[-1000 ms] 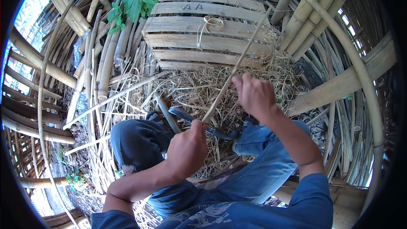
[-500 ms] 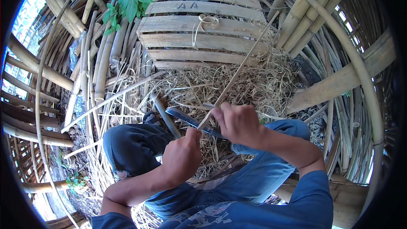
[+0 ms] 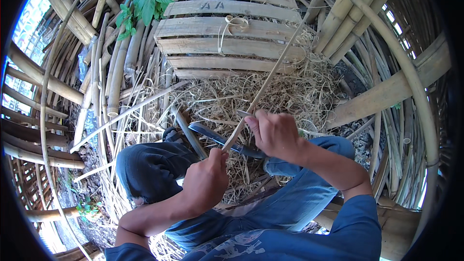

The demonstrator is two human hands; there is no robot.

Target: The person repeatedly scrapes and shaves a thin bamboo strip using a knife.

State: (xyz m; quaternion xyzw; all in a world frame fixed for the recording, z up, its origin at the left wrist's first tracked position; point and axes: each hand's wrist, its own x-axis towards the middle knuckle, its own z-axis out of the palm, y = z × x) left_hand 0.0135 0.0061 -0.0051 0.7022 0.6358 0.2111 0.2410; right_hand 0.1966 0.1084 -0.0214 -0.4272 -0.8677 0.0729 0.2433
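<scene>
the left grip (image 3: 208, 176) is curled tight around the near end of a thin stick (image 3: 270, 73), thumb on top, no gap between fingers and wood. the right grip (image 3: 278, 134) is closed too, pinching a small blade (image 3: 245, 113) that pokes out leftward and meets the stick just beyond the left fist. the stick sits in front of the person, between the bent knees at its near end; its long axis runs slantwise, pointing away and to the right, with the far tip seen over the right side of a slatted wooden crate (image 3: 208, 47). whether the tip touches anything, i cannot tell. below the stick, a dark curved tool (image 3: 205, 129) slants the other way, from upper left to lower right. curly shavings (image 3: 299, 94) cover the ground before the crate, and bamboo poles (image 3: 118, 75) lie to the left.
</scene>
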